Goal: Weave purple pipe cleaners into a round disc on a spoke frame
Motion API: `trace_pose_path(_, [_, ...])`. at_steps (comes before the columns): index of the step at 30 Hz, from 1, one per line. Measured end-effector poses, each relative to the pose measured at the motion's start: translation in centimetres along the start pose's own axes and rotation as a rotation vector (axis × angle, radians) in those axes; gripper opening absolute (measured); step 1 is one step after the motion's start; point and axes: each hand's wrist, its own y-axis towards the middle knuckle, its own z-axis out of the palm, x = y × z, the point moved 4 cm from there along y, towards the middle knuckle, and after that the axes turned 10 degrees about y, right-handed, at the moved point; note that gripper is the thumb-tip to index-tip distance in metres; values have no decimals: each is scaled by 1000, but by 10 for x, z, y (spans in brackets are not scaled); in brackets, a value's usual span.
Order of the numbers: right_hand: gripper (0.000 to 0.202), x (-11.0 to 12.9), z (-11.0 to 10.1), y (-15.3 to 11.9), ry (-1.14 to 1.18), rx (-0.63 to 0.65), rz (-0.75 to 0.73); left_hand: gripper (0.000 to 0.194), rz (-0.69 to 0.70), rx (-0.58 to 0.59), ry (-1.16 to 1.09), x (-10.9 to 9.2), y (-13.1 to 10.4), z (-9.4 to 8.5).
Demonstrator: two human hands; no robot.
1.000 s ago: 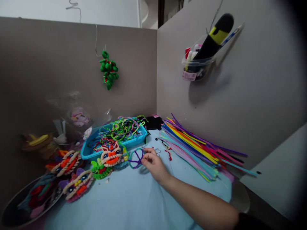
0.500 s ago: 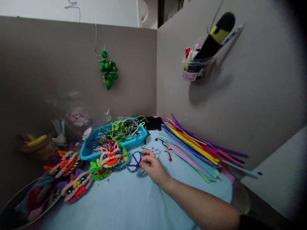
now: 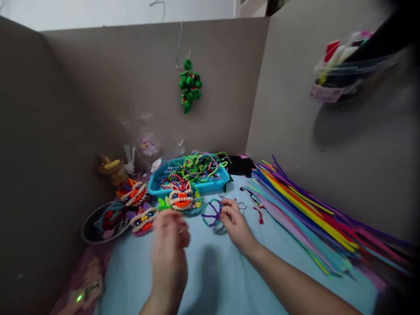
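Note:
My right hand [image 3: 236, 222] pinches the edge of a round frame of teal and purple pipe cleaners [image 3: 211, 213], holding it above the pale blue cloth [image 3: 197, 262]. Purple strips cross inside the teal ring. My left hand [image 3: 170, 245] is raised to the left of the frame, apart from it. Motion smears its fingers, which look curled, and whether anything lies between them cannot be made out. Behind it sit fluffy pipe-cleaner faces, one orange and cream [image 3: 181, 197]. Small scissors [image 3: 242, 206] lie just behind my right hand.
A blue tray [image 3: 210, 187] of tangled pipe cleaners stands at the back. Long coloured pipe cleaners [image 3: 302, 210] spread across the right side. A metal bowl [image 3: 85, 232] and a device with a green light [image 3: 85, 293] are at left. A tub [image 3: 328, 92] hangs on the right partition.
The view has turned left, so things appear farther right. My left hand has come into view, blurred. My right hand still holds the round frame.

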Motion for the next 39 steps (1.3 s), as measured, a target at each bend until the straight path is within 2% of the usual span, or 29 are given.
trace_pose_path(2, [27, -1, -3, 2, -18, -34, 16, 30, -99, 241, 171, 17, 23, 34])
trace_pose_path(3, [27, -3, -5, 2, -17, -56, 32, 32, -96, 330, 276, 26, 32, 46])
trace_pose_path(5, [26, -6, -8, 3, -1, -92, 74, 34, -65, 395, 400, 40, 43, 59])
trace_pose_path(10, [24, -13, -8, -2, -11, -82, 119, 27, -45, 357, 414, 61, 44, 58])
trace_pose_path(13, [26, -14, -5, -6, -28, -50, 126, 16, 26, 267, 445, 66, 40, 51])
trace_pose_path(15, [27, -14, -2, -8, -21, -48, 163, 23, 78, 222, 470, 68, 39, 46])
trace_pose_path(17, [29, -15, 1, -9, -4, -40, 210, 25, 118, 235, 505, 72, 37, 44])
trace_pose_path(19, [32, -16, 4, -10, 9, -12, 253, 16, 137, 254, 535, 75, 36, 42])
trace_pose_path(22, [35, -17, 8, -11, 9, 13, 285, 8, 128, 232, 539, 78, 36, 40])
trace_pose_path(34, [37, -21, 5, -15, -120, 57, 209, 16, 95, 267, 554, 79, 29, 43])
trace_pose_path(39, [30, -18, 3, -13, -57, 50, 204, 18, 35, 196, 506, 74, 39, 37])
